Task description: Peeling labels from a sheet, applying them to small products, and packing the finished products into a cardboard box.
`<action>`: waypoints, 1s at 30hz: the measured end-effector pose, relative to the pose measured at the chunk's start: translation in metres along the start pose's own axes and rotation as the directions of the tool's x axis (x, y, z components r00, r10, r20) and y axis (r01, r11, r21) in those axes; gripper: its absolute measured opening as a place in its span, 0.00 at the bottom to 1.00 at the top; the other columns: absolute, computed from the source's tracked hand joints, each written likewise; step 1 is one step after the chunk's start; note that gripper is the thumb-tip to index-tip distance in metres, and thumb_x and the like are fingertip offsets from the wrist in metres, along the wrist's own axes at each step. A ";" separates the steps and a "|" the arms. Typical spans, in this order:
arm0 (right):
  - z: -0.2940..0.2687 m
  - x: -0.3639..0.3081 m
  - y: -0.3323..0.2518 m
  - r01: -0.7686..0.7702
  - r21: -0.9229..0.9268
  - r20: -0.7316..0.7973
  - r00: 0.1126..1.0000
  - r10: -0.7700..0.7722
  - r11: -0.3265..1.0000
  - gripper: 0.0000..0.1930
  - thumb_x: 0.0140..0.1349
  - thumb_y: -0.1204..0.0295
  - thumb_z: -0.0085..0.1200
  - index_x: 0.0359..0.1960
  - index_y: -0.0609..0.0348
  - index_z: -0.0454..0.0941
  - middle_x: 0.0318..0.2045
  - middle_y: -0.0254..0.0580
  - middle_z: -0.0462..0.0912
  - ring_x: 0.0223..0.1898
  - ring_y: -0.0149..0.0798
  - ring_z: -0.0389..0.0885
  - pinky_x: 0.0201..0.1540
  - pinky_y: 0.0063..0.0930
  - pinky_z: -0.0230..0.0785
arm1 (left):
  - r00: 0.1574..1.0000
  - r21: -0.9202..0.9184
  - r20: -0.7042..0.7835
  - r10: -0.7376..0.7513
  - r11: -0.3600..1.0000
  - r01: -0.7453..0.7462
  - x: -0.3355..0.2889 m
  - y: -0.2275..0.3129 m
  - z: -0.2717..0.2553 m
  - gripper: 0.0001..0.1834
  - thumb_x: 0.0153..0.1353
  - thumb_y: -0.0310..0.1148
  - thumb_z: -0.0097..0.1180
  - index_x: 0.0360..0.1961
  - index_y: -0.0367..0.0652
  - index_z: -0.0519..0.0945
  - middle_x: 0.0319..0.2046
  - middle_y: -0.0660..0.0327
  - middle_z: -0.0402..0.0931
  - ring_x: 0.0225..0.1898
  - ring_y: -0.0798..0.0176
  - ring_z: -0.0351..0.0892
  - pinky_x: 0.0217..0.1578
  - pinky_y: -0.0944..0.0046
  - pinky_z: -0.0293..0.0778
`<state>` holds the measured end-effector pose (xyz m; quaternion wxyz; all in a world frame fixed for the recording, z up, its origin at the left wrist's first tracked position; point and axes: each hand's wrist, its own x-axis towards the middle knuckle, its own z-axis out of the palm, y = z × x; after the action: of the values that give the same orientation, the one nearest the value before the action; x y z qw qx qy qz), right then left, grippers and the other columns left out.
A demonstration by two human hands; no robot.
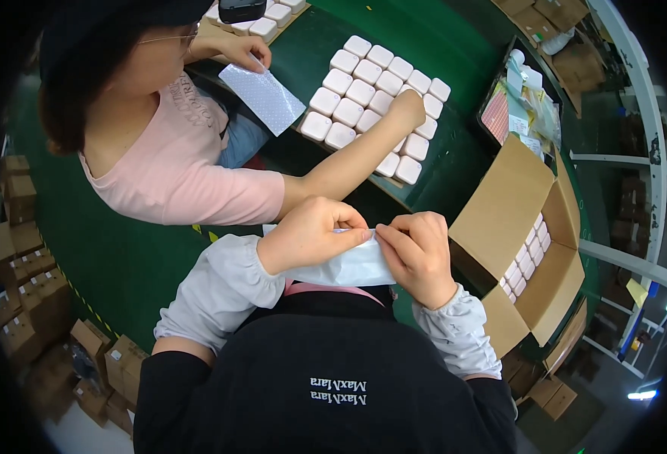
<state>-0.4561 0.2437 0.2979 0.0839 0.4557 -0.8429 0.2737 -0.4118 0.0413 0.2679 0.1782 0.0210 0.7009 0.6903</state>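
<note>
Close in front of my body, a pale whitish plastic pouch [352, 270] stretches between my two hands. Thumb and fingers of my left hand [314, 233] pinch its upper edge. Just beside that, my right hand [422, 253] pinches the same edge, fingertips almost meeting the left ones. The pouch's left part is hidden behind my left hand. Rows of small white rounded-square devices [360, 92] lie on the green table beyond. A co-worker at the left holds a bubble-wrap pouch [264, 98] in one hand; the other hand [407, 110] reaches onto the devices.
At my right stands an open cardboard carton [511, 200] with several white devices inside. Behind it, a dark tray [492, 83] holds papers and plastic bags. More devices [264, 29] sit at the far left of the table. Stacked cartons [27, 265] line the left side.
</note>
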 end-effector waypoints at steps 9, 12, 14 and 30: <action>0.002 0.001 0.018 -0.071 0.022 -0.039 0.997 0.072 0.997 0.13 0.42 0.81 0.65 0.33 0.60 0.81 0.30 0.37 0.77 0.31 0.40 0.75 0.35 0.33 0.64 | 0.997 -0.022 0.015 -0.080 0.997 0.080 0.020 -0.001 -0.002 0.10 0.61 0.30 0.60 0.34 0.31 0.82 0.27 0.64 0.80 0.29 0.78 0.73 0.29 0.74 0.70; 0.000 0.002 0.022 -0.165 0.064 -0.026 0.986 0.167 0.984 0.12 0.42 0.82 0.65 0.32 0.61 0.82 0.31 0.38 0.78 0.31 0.41 0.75 0.34 0.33 0.65 | 0.998 -0.088 -0.012 -0.056 0.995 0.055 0.023 -0.002 -0.002 0.10 0.61 0.30 0.60 0.34 0.31 0.82 0.27 0.64 0.81 0.30 0.77 0.74 0.30 0.73 0.71; 0.000 0.004 0.025 -0.194 0.088 -0.018 0.980 0.196 0.977 0.13 0.43 0.82 0.65 0.33 0.61 0.82 0.31 0.38 0.78 0.31 0.41 0.75 0.34 0.32 0.65 | 0.998 -0.057 0.007 -0.059 0.997 0.059 0.026 0.001 -0.004 0.10 0.61 0.30 0.59 0.34 0.31 0.82 0.27 0.63 0.81 0.30 0.76 0.74 0.30 0.72 0.71; -0.007 0.009 0.047 0.011 0.013 0.033 0.999 -0.011 1.000 0.16 0.40 0.81 0.62 0.35 0.65 0.80 0.31 0.40 0.77 0.30 0.41 0.76 0.37 0.34 0.68 | 0.999 0.017 -0.005 -0.040 0.999 0.040 0.047 0.004 -0.002 0.10 0.60 0.30 0.60 0.33 0.31 0.82 0.26 0.62 0.81 0.29 0.75 0.75 0.30 0.72 0.71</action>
<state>-0.5000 0.2610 0.2892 0.0685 0.4652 -0.8399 0.2710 -0.4573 0.0521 0.2614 0.1901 0.0070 0.7074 0.6808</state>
